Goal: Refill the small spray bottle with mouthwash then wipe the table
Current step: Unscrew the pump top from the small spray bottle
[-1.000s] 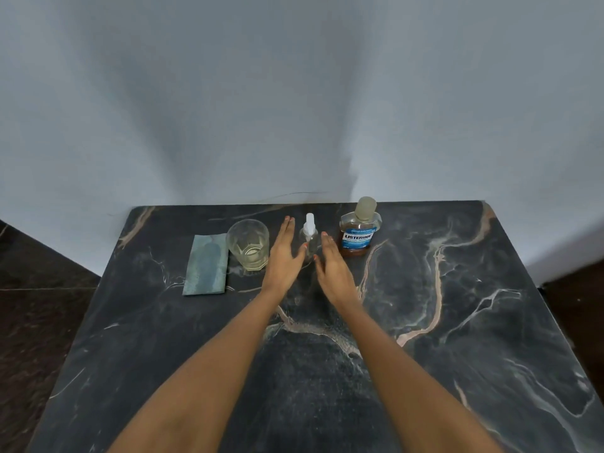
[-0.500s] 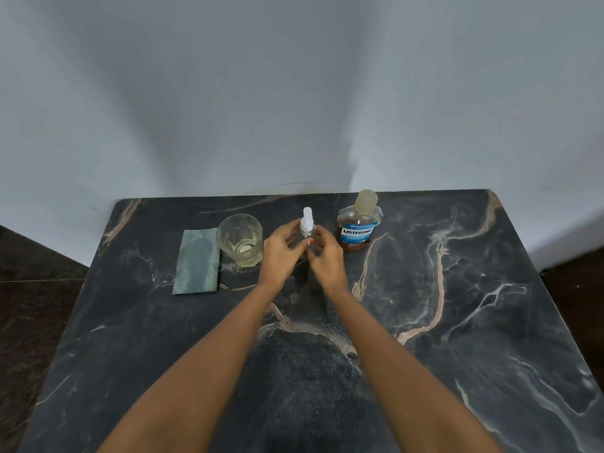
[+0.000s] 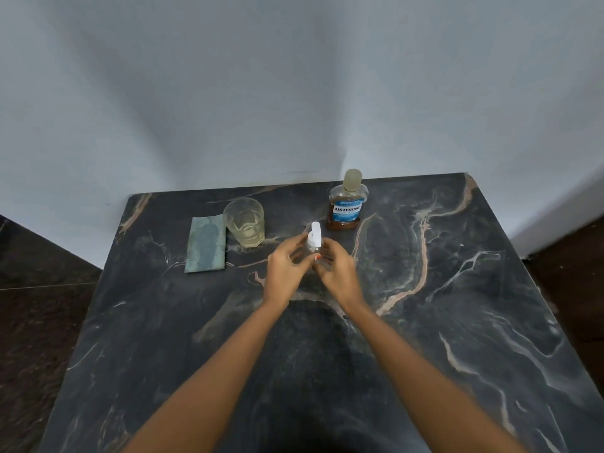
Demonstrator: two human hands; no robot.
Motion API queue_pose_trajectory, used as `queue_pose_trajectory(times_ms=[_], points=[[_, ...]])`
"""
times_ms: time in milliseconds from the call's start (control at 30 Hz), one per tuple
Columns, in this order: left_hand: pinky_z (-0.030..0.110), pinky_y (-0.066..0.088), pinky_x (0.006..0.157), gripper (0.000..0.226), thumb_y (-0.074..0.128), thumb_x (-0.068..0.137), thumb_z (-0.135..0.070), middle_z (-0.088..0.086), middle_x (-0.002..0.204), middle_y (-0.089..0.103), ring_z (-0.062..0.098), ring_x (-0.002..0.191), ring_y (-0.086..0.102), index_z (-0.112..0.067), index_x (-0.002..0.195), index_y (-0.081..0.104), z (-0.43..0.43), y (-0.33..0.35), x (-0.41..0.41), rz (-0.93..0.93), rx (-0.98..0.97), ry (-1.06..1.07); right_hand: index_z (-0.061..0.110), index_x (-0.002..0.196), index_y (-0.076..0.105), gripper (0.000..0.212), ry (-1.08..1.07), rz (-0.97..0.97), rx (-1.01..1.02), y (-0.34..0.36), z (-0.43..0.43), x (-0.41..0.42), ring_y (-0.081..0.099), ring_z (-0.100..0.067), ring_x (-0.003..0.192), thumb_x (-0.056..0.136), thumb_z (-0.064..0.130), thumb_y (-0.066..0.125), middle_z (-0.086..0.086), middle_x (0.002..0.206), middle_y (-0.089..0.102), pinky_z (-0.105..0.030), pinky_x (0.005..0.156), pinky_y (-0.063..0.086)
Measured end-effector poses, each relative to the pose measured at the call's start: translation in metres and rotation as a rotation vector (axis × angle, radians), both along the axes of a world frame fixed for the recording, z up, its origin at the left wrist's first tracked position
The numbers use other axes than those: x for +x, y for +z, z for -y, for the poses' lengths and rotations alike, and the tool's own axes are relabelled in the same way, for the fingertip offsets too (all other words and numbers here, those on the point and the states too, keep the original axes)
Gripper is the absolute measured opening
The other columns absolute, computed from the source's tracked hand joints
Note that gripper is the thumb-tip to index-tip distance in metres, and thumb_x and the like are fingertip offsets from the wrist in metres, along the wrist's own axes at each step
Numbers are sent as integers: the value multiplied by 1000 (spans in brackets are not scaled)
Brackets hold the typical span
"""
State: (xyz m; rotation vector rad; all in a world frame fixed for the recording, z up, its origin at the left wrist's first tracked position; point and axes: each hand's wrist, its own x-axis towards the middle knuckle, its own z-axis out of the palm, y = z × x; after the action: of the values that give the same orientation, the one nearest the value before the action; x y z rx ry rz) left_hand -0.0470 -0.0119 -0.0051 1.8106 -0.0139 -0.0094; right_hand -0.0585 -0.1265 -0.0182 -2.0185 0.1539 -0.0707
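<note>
A small clear spray bottle with a white nozzle is held upright between both hands, nearer me than before. My left hand grips its body from the left, and my right hand grips it from the right with curled fingers. Most of the bottle's body is hidden by my fingers. The mouthwash bottle, with a blue label, amber liquid and its cap on, stands behind and to the right. A folded grey-green cloth lies flat at the left.
A clear drinking glass with a little pale liquid stands between the cloth and my hands. The dark marble table sits in a corner of pale walls, with dark floor on both sides.
Both hands went from open beside the spray bottle to gripping it. The bottle has come away from the back row toward me.
</note>
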Motion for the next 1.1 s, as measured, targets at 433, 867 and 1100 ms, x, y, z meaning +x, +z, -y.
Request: queue_pose_trajectory(times_ms=[433, 867, 1100], points=[[17, 50, 84, 48, 74, 69, 2, 2, 105, 66, 5, 92, 64, -14, 112, 61, -8, -2, -125, -41, -52, -39, 14, 105, 56, 33, 13, -75, 51, -4, 4, -124, 62, -14, 94, 76, 7, 70, -2, 103, 64, -32, 85, 53], [21, 50, 87, 56, 78, 66, -4, -7, 103, 64, 7, 97, 63, -45, 96, 56, -11, -19, -176, -88, -31, -44, 16, 101, 57, 32, 3, -145, 59, -21, -2, -175, 62, -6, 90, 75, 0, 67, 10, 95, 61, -30, 84, 54], [17, 49, 86, 51, 78, 66, -2, -14, 98, 64, 4, 96, 63, -39, 94, 57, -13, -18, -173, -118, -14, -89, 15, 108, 53, 37, 68, -194, 73, -17, 3, -176, 60, -9, 99, 77, 3, 69, 4, 106, 61, -31, 90, 51]])
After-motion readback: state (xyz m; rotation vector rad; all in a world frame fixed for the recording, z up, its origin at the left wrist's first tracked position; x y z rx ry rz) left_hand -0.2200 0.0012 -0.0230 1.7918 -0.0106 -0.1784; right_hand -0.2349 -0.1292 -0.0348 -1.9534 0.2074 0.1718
